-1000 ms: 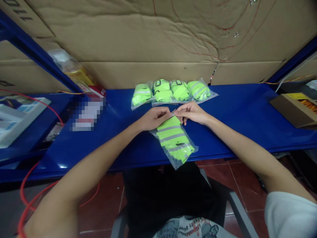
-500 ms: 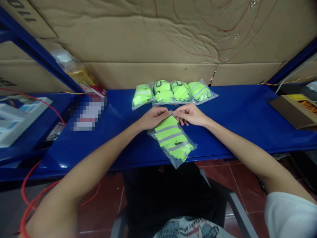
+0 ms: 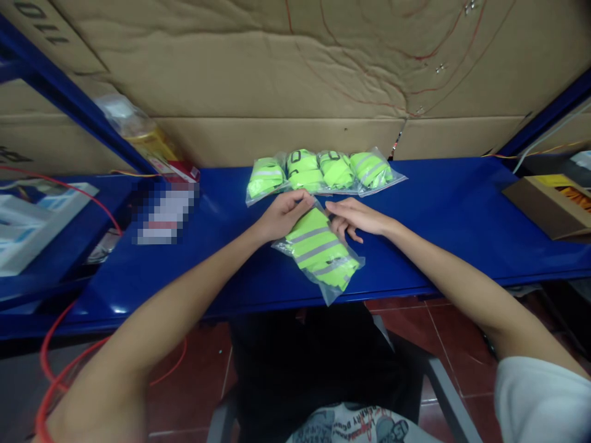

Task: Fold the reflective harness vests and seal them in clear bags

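Note:
A clear plastic bag (image 3: 319,247) holds folded neon-yellow cloth with grey stripes, tilted over the front part of the blue table (image 3: 221,246). My left hand (image 3: 286,215) is closed on the bag's upper edge, thumb against fingers. My right hand (image 3: 354,218) is beside the bag's upper right side, its fingers apart and holding nothing. Behind both hands lies a row of several similar filled bags (image 3: 305,172), side by side near the cardboard at the back.
Cardboard (image 3: 258,74) stands behind the table. At the left are a bottle (image 3: 143,132), a blurred white item (image 3: 166,212) and a white tray (image 3: 50,227). An open cardboard box (image 3: 545,206) stands at the right. Red tubing (image 3: 46,363) hangs at lower left.
My right hand has let go of the bag's upper edge and moved slightly right, its fingers spreading. My left hand has shifted a little left and up with the bag.

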Available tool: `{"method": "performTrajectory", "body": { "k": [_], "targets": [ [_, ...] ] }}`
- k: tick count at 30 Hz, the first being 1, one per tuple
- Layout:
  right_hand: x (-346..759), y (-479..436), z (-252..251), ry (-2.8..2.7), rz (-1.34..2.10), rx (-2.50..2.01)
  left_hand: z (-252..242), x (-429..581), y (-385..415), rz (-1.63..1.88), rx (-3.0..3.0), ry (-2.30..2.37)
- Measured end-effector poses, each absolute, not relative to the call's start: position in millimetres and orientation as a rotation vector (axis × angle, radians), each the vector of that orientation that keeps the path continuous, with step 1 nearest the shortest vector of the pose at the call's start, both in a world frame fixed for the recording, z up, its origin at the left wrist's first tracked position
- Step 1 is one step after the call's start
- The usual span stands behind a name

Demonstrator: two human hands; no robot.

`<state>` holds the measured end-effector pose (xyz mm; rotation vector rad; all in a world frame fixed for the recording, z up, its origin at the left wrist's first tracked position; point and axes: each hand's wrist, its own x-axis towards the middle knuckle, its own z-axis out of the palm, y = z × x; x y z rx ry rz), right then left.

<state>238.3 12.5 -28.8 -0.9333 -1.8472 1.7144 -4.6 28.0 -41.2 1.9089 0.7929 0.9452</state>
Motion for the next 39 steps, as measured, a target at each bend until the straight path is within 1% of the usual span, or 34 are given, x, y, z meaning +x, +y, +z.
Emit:
{"method": "performTrajectory", "body": {
  "k": [2,6,8,12,14,16,19,22,23,25,29,33,36,39],
  "targets": [
    [243.0,13.0,-24.6,-1.958,1.742,-0.857,-40.0,-5.0,28.5,1.056,1.867,0.831],
    [249.4,14.2,-20.0,-2.119,1.684,-0.721,-40.2,-5.2,30.7,1.181,1.809,0.911],
    [250.7,14.1,-19.5,-2.130,1.680,-0.713,-41.4,-5.6,32.7,1.197,1.787,0.916],
    [252.5,15.2,-22.4,-2.138,1.668,-0.745,-44.9,-12.2,41.7,1.123,1.640,0.963],
    [253.4,17.7,-25.7,-2.066,1.597,-0.806,-46.2,-18.5,48.2,1.217,1.595,1.032],
    [254.2,21.4,-28.0,-1.884,1.409,-0.874,-47.1,-25.1,54.8,1.390,1.594,1.094],
    [259.4,29.1,-25.7,-1.707,0.904,-0.949,-47.7,-32.3,62.3,1.580,1.608,1.121],
    [273.7,40.0,-21.1,-1.855,0.376,-1.035,-48.0,-33.6,66.0,1.627,1.599,1.109],
    [279.5,44.1,-21.0,-1.926,0.241,-1.056,-48.1,-32.8,66.1,1.620,1.591,1.109],
    [288.9,51.3,-23.9,-2.047,0.091,-1.071,-48.4,-30.2,64.5,1.593,1.600,1.112],
    [289.7,55.0,-34.2,-2.121,0.021,-1.081,-50.0,-24.7,55.4,1.482,1.839,1.140],
    [280.1,46.1,-33.8,-1.972,0.034,-1.199,-52.0,-21.2,46.1,1.331,2.162,1.158],
    [280.4,41.5,-28.6,-1.901,0.103,-1.311,-53.6,-19.3,43.4,1.273,2.229,1.120],
    [282.9,44.1,-25.1,-2.027,-0.001,-1.307,-55.9,-18.0,43.8,1.233,2.219,1.103]
  ]
}}
